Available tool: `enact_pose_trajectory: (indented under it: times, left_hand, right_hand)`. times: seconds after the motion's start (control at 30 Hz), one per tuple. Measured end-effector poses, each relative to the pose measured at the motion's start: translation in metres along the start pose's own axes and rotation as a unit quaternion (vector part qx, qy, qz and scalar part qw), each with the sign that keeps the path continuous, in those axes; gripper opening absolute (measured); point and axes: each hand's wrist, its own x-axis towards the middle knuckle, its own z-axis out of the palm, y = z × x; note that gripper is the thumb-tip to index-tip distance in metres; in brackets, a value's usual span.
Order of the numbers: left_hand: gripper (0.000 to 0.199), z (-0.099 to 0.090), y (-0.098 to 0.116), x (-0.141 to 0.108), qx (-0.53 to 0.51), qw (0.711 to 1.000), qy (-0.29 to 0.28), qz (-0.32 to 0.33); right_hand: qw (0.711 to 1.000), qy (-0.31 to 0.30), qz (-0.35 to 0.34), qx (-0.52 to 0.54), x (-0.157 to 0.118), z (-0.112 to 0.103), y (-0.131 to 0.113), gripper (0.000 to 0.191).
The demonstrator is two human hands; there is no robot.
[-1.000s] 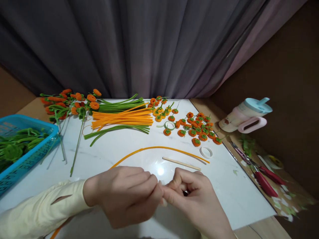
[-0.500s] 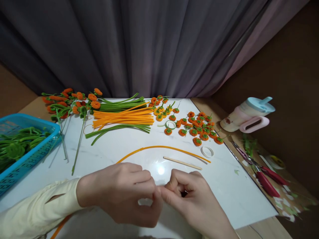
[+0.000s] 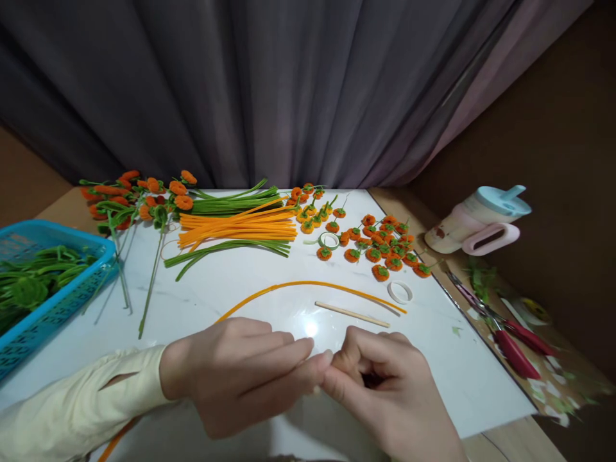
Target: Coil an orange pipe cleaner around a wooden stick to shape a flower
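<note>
My left hand (image 3: 245, 375) is over the front of the white board, its fingers stretched forward and pressed together, tips touching my right hand. My right hand (image 3: 389, 388) is curled, with thumb and forefinger pinched where the two hands meet. Whatever is between the fingertips is too small or hidden to make out. A long orange pipe cleaner (image 3: 308, 283) curves across the board behind the hands and passes under the left hand; an orange length shows again below the left sleeve. Just beyond the right hand lies a thin wooden stick (image 3: 352, 314).
Bundles of orange pipe cleaners (image 3: 235, 228) and green pipe cleaners (image 3: 231, 204) lie at the back. Small orange persimmon-like pieces (image 3: 380, 273), a white tape ring (image 3: 400, 293) and red-handled pliers (image 3: 517, 356) are rightward, beyond them a tumbler (image 3: 481, 221). A blue basket (image 3: 103, 273) stands left.
Both hands have shifted slightly right. My left fingers have straightened from a bent pinch, closing the gap seen between them. Things on the board have stayed put.
</note>
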Motion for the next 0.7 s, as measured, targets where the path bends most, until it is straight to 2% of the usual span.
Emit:
enact_pose_trajectory:
  times: [0.13,0.2,0.3,0.37,0.53,0.7]
  left_hand:
    - [0.036,0.002,0.001,-0.003,0.029,0.998,0.045,0.04]
    - [0.026,-0.001,0.002,-0.002,0.093,0.994,0.037,0.052]
    - [0.014,-0.005,0.002,0.001,0.226,0.963,0.057,0.135]
    - [0.015,-0.006,0.001,0.003,0.278,0.946,0.048,0.16]
    - [0.025,-0.005,0.007,-0.001,0.331,0.933,-0.044,0.132]
    - [0.029,-0.006,0.015,-0.006,0.352,0.929,-0.066,0.097]
  right_hand:
    - [0.999,-0.023,0.022,0.012,0.001,0.001,-0.002,0.036]
    - [0.999,-0.035,0.018,0.018,0.003,0.001,0.001,0.037]
    - [0.999,-0.043,0.004,0.012,0.005,0.0,0.004,0.038]
    - [0.999,-0.04,0.001,0.005,0.006,-0.001,0.006,0.037]
    - [0.999,-0.034,-0.01,-0.015,0.008,-0.001,0.007,0.035]
    - [0.998,-0.044,-0.021,-0.025,0.009,0.006,0.01,0.033]
